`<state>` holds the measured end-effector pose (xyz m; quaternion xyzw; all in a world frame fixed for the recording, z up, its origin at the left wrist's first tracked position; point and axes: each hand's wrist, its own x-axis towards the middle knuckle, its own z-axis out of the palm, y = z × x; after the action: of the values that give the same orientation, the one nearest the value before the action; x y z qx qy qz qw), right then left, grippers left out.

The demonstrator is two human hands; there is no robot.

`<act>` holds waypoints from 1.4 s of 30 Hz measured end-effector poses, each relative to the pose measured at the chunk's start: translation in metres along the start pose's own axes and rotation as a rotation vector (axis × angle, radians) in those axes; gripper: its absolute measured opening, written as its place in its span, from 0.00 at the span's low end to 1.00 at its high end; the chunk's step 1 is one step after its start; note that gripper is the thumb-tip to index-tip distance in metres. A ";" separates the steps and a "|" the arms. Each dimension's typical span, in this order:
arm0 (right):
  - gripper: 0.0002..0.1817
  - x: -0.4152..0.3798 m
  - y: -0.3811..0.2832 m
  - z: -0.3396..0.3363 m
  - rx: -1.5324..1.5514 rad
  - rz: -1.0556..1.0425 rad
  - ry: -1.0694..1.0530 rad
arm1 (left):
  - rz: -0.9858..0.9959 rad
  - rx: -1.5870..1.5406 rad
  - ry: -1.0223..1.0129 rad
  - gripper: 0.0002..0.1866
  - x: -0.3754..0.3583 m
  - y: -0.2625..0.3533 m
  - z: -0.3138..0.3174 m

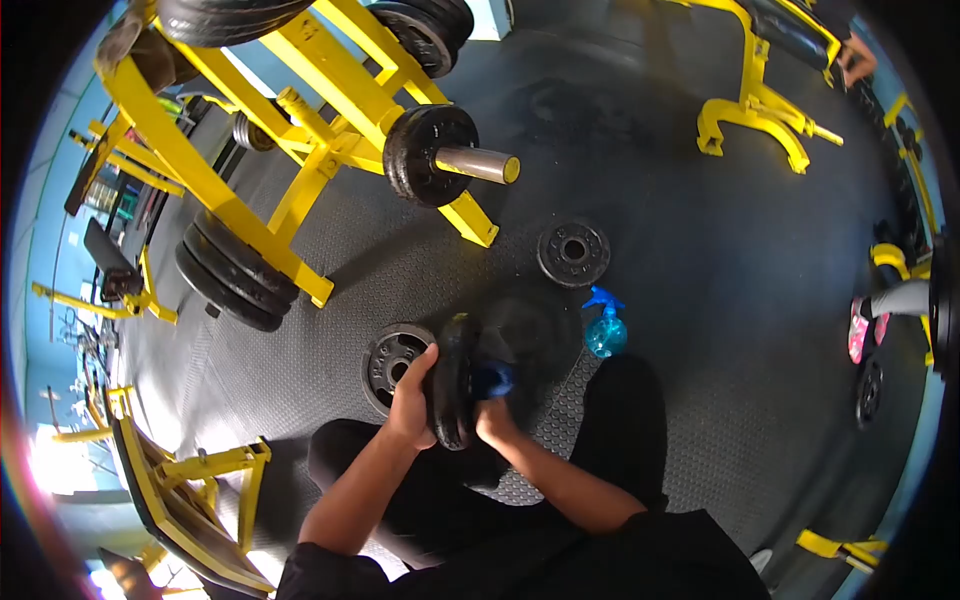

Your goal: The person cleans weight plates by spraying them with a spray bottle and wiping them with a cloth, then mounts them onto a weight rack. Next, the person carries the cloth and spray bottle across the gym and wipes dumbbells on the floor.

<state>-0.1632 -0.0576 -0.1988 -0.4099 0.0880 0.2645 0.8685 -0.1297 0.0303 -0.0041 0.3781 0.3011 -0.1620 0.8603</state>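
Note:
A black weight plate (455,390) stands on edge between my hands, above the floor and between my knees; it may be two plates together. My left hand (408,402) is closed around its left side, thumb pointing up. Against the right face, my right hand (492,418) presses a bunched blue cloth (493,379), partly blurred, with most of its fingers hidden. Behind my left hand, another weight plate (382,365) rests on the floor. A third plate (573,252) lies flat farther ahead. Near it stands a clear blue spray bottle (606,332).
A yellow plate rack (330,160) loaded with black plates rises at the upper left. Yellow benches (745,100) stand at the upper right and a yellow frame (200,470) at lower left. Another person's pink shoes (860,330) show at the right, near a plate (870,392).

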 end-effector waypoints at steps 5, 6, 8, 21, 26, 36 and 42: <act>0.19 -0.017 -0.106 0.054 -0.372 -0.307 -0.043 | 0.111 -0.041 -0.022 0.28 0.000 0.010 0.002; 0.19 -0.021 -0.111 0.057 -0.395 -0.207 -0.112 | 0.135 -0.051 -0.042 0.27 0.002 0.012 0.001; 0.20 -0.032 -0.113 0.054 -0.456 -0.365 -0.168 | 0.114 -0.062 -0.024 0.26 0.003 0.017 0.007; 0.30 0.006 -0.061 -0.073 -1.198 0.184 -0.257 | 0.089 0.051 0.066 0.29 0.028 0.028 0.014; 0.43 0.029 -0.079 -0.083 -1.670 0.295 -0.080 | 0.052 0.050 -0.013 0.31 0.036 0.032 0.034; 0.43 0.082 -0.162 -0.049 -0.390 -0.190 -0.075 | 0.275 0.632 -0.002 0.26 0.076 0.059 0.080; 0.38 0.133 -0.254 -0.037 -0.295 -0.398 -0.077 | 0.904 1.417 0.185 0.32 0.130 0.093 0.099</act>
<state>0.0865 -0.1676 -0.1026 -0.5310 -0.0669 0.1138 0.8370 0.0558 0.0112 0.0162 0.9240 0.0176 0.0788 0.3737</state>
